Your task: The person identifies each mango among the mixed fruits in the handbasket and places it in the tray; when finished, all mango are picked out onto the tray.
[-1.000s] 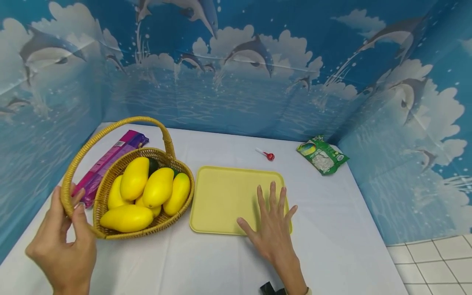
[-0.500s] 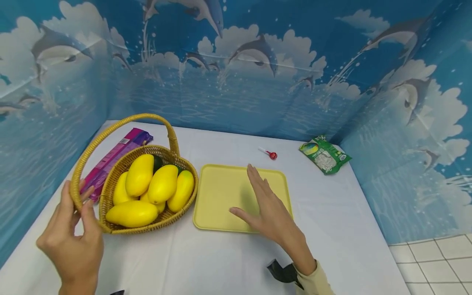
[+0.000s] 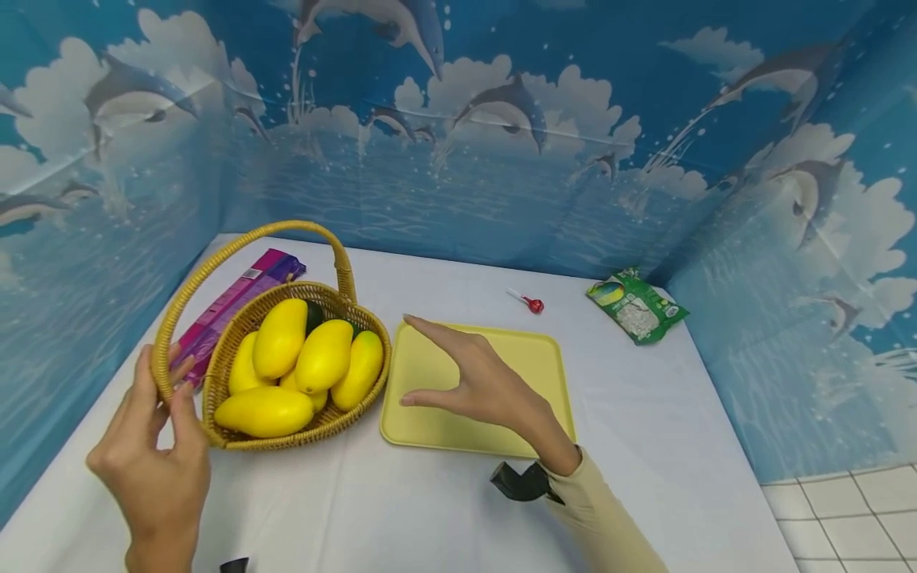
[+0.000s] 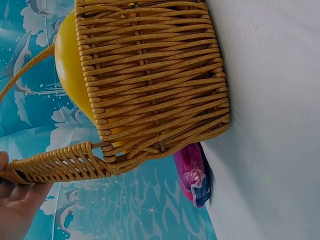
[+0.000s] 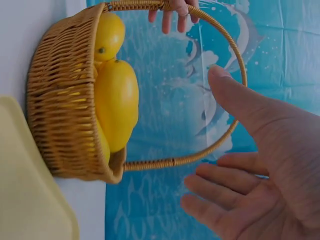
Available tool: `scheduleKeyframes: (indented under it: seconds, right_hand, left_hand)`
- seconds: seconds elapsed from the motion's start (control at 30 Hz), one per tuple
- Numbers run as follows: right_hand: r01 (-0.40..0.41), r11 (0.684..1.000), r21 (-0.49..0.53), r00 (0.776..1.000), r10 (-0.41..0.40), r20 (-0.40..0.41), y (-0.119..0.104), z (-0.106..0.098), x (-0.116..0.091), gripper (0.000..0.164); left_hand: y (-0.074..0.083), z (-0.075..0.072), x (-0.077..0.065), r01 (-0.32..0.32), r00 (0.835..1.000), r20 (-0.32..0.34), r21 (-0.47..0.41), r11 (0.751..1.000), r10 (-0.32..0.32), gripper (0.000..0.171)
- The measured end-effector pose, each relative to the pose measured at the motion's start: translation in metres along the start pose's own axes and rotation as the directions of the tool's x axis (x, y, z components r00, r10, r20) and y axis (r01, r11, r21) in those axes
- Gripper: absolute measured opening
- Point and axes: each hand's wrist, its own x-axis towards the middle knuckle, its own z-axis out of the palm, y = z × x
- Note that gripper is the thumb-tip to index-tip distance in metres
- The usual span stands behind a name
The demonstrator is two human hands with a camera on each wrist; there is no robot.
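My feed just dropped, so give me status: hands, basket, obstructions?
Left hand holds handle of wicker basket. Right hand open above yellow tray, empty. Wicker basket upright, mangoes inside. Nothing visible between right hand and basket.

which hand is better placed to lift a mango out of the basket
Probably the right hand: holding nothing above the yellow tray, its thumb and fingers are apart and point toward the mangoes. The left hand is busy gripping the handle of the wicker basket.

Mangoes (image 3: pixel 324 356) in the basket (image 3: pixel 337 426), tray (image 3: pixel 526 362) to its right, lollipop (image 3: pixel 535 305) behind the tray, packet (image 3: pixel 637 309) farther right.
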Motion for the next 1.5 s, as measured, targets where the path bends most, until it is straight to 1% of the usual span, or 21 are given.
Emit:
scheduleKeyframes:
  seconds: [0.07, 0.17, 0.27, 0.43, 0.57, 0.8, 0.9, 1.07, 1.2, 1.27, 1.33, 1.5]
  right_hand:
    - [0.050, 0.998, 0.030, 0.998, -0.051, 0.042, 0.001, 0.001, 0.013, 0.089]
    - [0.119, 0.991, 0.060, 0.988, -0.124, 0.088, 0.005, 0.004, 0.033, 0.084]
    - [0.152, 0.986, 0.074, 0.980, -0.160, 0.120, 0.010, 0.009, 0.052, 0.079]
    - [0.157, 0.984, 0.086, 0.967, -0.170, 0.189, 0.018, 0.017, 0.078, 0.075]
    - [0.170, 0.982, 0.085, 0.949, -0.187, 0.254, 0.024, 0.021, 0.098, 0.072]
    - [0.179, 0.980, 0.086, 0.915, -0.198, 0.350, 0.034, 0.033, 0.128, 0.066]
    - [0.174, 0.979, 0.102, 0.906, -0.200, 0.373, 0.039, 0.040, 0.137, 0.066]
    - [0.156, 0.980, 0.124, 0.898, -0.193, 0.395, 0.045, 0.048, 0.144, 0.068]
    - [0.152, 0.978, 0.140, 0.891, -0.197, 0.410, 0.047, 0.051, 0.146, 0.068]
    - [0.153, 0.977, 0.152, 0.886, -0.204, 0.417, 0.047, 0.051, 0.148, 0.067]
    - [0.156, 0.976, 0.154, 0.880, -0.208, 0.426, 0.046, 0.051, 0.149, 0.068]
    - [0.161, 0.977, 0.137, 0.867, -0.207, 0.454, 0.045, 0.052, 0.152, 0.069]
  left_hand:
    - [-0.002, 0.000, 0.000, -0.002, 1.000, 0.009, 0.003, 1.000, 0.002, 0.061]
    - [-0.005, -0.001, -0.001, -0.001, 1.000, 0.020, 0.017, 1.000, 0.001, 0.062]
    - [-0.006, 0.000, -0.001, -0.004, 1.000, 0.019, 0.003, 1.000, 0.004, 0.063]
    - [-0.006, 0.001, -0.001, -0.006, 1.000, 0.022, -0.003, 1.000, 0.006, 0.064]
    - [-0.006, 0.002, -0.001, -0.005, 1.000, 0.029, -0.005, 1.000, 0.006, 0.063]
    - [-0.006, -0.003, 0.000, -0.010, 0.992, 0.126, 0.060, 0.998, 0.002, 0.060]
    - [-0.007, -0.004, 0.000, -0.009, 0.992, 0.126, 0.057, 0.998, 0.002, 0.060]
    - [-0.006, -0.002, 0.000, -0.012, 0.996, 0.085, 0.025, 1.000, 0.010, 0.062]
    - [-0.005, -0.001, 0.001, -0.004, 0.999, 0.040, 0.003, 1.000, 0.004, 0.064]
    - [-0.005, -0.001, 0.001, -0.005, 0.999, 0.032, -0.002, 1.000, 0.006, 0.065]
    - [-0.005, 0.000, 0.002, -0.012, 1.000, 0.015, -0.024, 1.000, 0.013, 0.064]
    - [-0.003, 0.000, 0.003, -0.026, 1.000, 0.014, -0.044, 0.999, 0.027, 0.062]
